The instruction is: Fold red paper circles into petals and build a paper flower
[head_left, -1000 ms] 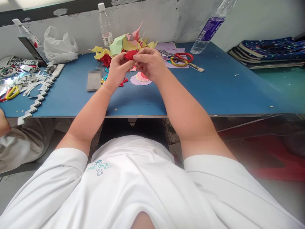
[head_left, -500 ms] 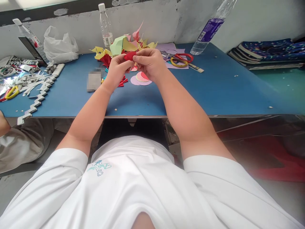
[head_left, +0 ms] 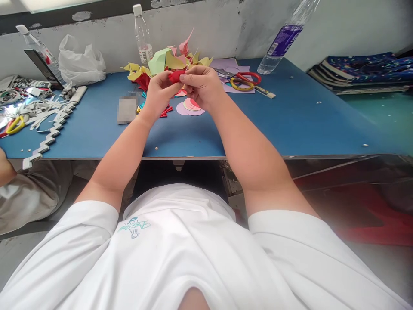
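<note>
Both of my hands are raised over the blue table [head_left: 290, 125], pinching one small piece of red paper [head_left: 176, 76] between them. My left hand [head_left: 159, 92] grips its left side with thumb and fingers closed. My right hand [head_left: 201, 84] holds the right side, fingers curled. A thin pale stick pokes up from the paper near my right fingers. Below my hands lies a stack of round pink and purple paper discs [head_left: 190, 106], and red paper strips [head_left: 166, 112] lie by my left wrist.
A heap of coloured paper scraps [head_left: 167, 60] lies behind my hands. Scissors with red and yellow handles [head_left: 243, 79] rest on purple paper. Two clear bottles [head_left: 143, 36] [head_left: 280, 41], a white plastic bag [head_left: 80, 62] and silver cuttings [head_left: 48, 116] stand around. Another person's sleeve [head_left: 29, 198] shows at left.
My fingers have worked the red paper slightly, squeezing it smaller, and a thin stick now shows above it. Arms and table objects have stayed put.
</note>
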`<state>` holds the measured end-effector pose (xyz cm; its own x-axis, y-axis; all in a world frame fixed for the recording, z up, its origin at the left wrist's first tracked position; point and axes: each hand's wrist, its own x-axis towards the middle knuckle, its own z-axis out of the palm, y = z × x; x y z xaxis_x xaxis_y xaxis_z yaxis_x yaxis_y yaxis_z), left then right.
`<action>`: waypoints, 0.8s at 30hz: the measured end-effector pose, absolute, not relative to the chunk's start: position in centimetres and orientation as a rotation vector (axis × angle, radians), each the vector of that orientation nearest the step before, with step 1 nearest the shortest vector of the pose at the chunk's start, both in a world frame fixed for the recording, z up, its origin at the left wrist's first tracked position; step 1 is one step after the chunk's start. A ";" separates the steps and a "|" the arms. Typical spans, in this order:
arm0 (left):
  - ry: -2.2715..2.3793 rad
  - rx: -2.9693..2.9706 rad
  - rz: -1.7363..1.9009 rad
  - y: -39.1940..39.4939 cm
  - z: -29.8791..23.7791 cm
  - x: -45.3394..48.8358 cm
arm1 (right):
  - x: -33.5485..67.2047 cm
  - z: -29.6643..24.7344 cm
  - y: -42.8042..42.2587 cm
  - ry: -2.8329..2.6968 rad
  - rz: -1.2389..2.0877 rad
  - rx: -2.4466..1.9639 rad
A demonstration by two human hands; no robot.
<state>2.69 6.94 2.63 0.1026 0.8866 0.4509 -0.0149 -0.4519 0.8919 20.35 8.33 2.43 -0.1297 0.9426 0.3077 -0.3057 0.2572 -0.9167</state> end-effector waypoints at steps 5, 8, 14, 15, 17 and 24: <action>0.889 1.525 1.412 7.0 2.4 2.7 | 20.1 2.5 8.1 -1.211 1.243 -0.660; 0.879 1.532 1.486 7.0 2.4 2.7 | 20.0 2.5 8.0 -1.188 1.250 -0.643; 0.806 1.521 1.500 6.6 2.6 2.8 | 20.0 2.5 7.7 -1.200 1.259 -0.608; 0.805 1.518 1.497 6.4 2.7 2.8 | 20.0 2.4 7.7 -1.205 1.259 -0.606; 0.818 1.495 1.484 6.1 2.9 2.9 | 20.0 2.4 7.7 -1.219 1.255 -0.610; 0.967 1.288 1.483 5.9 3.2 2.9 | 20.1 2.0 8.5 -1.266 1.198 -0.654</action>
<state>2.92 5.94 3.15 -0.0334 0.9623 0.2700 -0.1414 -0.2720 0.9519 20.10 8.55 1.97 -0.1283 0.9239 0.3605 -0.3092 0.3081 -0.8997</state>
